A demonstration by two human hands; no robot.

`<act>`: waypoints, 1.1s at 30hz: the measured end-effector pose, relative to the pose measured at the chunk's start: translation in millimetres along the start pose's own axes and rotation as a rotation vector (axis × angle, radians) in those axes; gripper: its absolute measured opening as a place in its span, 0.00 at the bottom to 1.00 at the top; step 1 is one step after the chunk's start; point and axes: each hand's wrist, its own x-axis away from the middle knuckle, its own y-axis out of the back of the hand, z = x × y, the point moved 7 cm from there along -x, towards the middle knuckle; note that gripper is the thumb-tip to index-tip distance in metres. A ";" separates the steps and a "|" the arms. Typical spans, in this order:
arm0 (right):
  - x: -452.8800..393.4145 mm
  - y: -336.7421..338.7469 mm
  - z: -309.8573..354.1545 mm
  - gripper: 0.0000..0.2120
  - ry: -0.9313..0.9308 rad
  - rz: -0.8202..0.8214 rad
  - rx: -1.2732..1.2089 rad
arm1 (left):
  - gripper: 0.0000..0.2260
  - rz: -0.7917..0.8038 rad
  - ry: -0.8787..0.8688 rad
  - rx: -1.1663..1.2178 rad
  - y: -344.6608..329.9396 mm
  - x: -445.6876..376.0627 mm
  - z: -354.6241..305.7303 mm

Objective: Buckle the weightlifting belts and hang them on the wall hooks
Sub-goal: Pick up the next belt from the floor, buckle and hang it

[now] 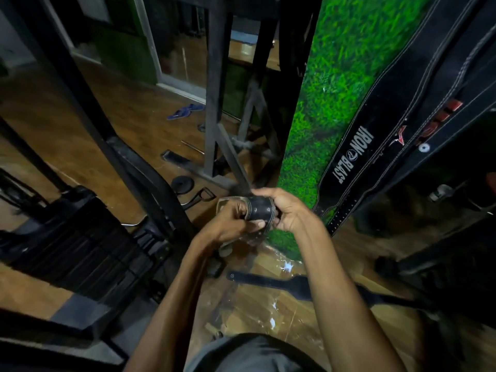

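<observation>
Weightlifting belts, counted: four that can be told apart.

1. Held belt, black leather with pale stitching and punched holes, strap end bent over between the two hands just below frame centre. A metal buckle frame shows at its 9 o'clock edge, above the left knuckles.
2. Floor belt, black, lying flat and unbuckled on the wooden floor, at 6 o'clock from the hands and well apart from them.
3. Hanging belt marked "IRON BLAST", black with white stitching, against the green turf-print wall panel, at 2 o'clock from the hands; its perforated tail ends just beside the right wrist.
4. Second hanging belt, black with red lettering and a metal rivet, just beside item 3 on its 3 o'clock side. Further dark straps run along the right edge; their number cannot be told.

Hands: two, both on item 1.
- Left hand, fingers curled round the buckle end, thumb pressing the strap from below.
- Right hand, fingers wrapped over the top of the bent strap, at 3 o'clock of the left hand.

Whether the prong sits in a hole cannot be told.

Other stock: one weight stack at 9 o'clock; a pair of blue sandals at 11 o'clock on the floor; one small weight plate at 10 o'clock of the hands.
</observation>
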 end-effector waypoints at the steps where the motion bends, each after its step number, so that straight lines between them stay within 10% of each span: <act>1: -2.2 -1.1 -8.4 0.06 -0.009 0.000 0.012 | 0.18 0.047 0.033 0.020 -4.0 5.5 12.8; 7: -3.3 5.2 -35.9 0.46 0.140 0.077 -0.029 | 0.52 -0.045 0.524 0.726 -8.8 50.5 95.9; 12: 9.9 16.2 -49.6 0.25 0.163 0.150 0.006 | 0.40 -0.247 0.172 1.354 17.6 21.6 50.2; 16: 16.8 31.1 -50.0 0.15 0.186 0.152 0.026 | 0.12 -0.385 0.245 1.096 26.5 3.9 34.9; 33: 18.9 34.4 41.6 0.30 0.502 0.194 0.207 | 0.20 -0.237 0.104 0.870 18.0 20.4 23.9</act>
